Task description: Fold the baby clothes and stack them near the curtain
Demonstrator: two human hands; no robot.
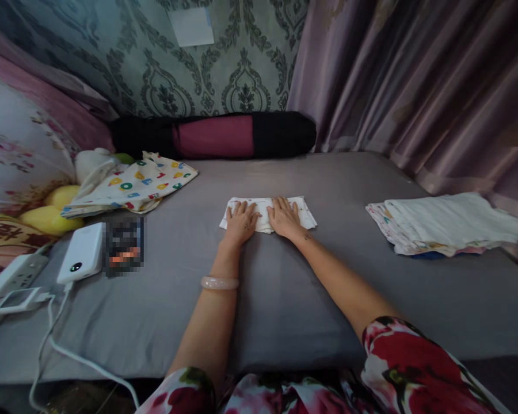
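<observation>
Both hands (242,222) (284,218) lie flat on folded white cloth (264,222).

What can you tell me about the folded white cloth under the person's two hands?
The folded white fabric cloth looks soft and thin, with small marks too tiny to make out. It is a flat, roughly rectangular bundle, wider than deep, with layered, slightly uneven edges. It lies on the grey fabric-covered surface. The left hand and right hand rest flat on top, hiding part of it; the middle and both ends show.
</observation>
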